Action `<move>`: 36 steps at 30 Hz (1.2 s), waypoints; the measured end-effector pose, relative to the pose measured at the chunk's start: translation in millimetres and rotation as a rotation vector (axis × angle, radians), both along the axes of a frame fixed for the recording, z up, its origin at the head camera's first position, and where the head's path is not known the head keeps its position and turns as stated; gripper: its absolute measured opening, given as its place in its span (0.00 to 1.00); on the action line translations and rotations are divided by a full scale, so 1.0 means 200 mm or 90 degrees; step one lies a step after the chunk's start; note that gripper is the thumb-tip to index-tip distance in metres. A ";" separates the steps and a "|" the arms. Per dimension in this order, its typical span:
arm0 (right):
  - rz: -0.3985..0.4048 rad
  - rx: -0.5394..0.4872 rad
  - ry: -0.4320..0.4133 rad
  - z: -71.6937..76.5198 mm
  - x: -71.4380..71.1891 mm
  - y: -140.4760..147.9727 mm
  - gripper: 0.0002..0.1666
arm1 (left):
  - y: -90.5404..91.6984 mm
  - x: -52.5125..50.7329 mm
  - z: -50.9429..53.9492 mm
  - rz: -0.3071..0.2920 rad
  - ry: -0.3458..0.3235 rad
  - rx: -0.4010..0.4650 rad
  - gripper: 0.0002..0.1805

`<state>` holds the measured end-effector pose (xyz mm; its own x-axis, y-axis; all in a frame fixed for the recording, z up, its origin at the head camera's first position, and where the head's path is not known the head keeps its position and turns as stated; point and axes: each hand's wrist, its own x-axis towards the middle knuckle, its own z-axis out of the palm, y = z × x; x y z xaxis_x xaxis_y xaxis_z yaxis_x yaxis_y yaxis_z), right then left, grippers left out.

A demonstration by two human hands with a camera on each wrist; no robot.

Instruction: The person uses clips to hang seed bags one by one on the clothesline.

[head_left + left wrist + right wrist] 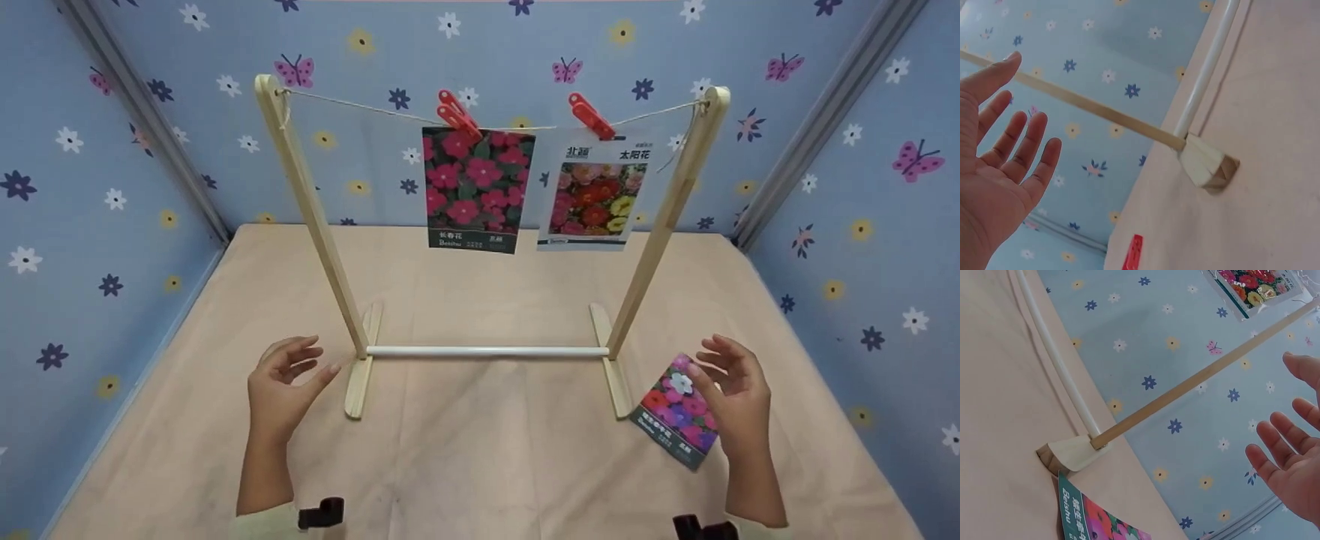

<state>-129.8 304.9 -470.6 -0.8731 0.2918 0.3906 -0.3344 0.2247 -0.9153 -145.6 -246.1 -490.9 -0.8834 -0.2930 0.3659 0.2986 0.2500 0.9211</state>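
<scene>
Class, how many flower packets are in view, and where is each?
3. The pink-flowered packet and the white-bordered packet hang from the string; the mixed-colour packet lies on the table by the right hand. Others could be hidden.

In the head view, the right hand [737, 405] is covering part of the right side of the loose seed packet [673, 420] at the near right. Fine print on the left hanging seed packet [474, 191] and the right hanging seed packet [596, 201] is appearing too small to read. The bottom edge is cutting off both pale sleeves [266, 523]. In the left wrist view, the left hand [1008, 169] is running off the left edge, a red clothespin [1133, 253] off the bottom. In the right wrist view, the right edge is cropping the right hand; the bottom edge is cropping the loose seed packet.
</scene>
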 end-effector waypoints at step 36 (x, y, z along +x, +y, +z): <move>-0.285 -0.116 -0.264 -0.28 0.06 0.27 0.29 | -0.37 0.02 -0.29 0.229 -0.241 0.107 0.34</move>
<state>-118.3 359.1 -527.0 -0.7189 0.6937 -0.0450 0.1468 0.0882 -0.9852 -141.9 -319.3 -549.8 -0.7773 -0.6282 -0.0352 -0.1381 0.1158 0.9836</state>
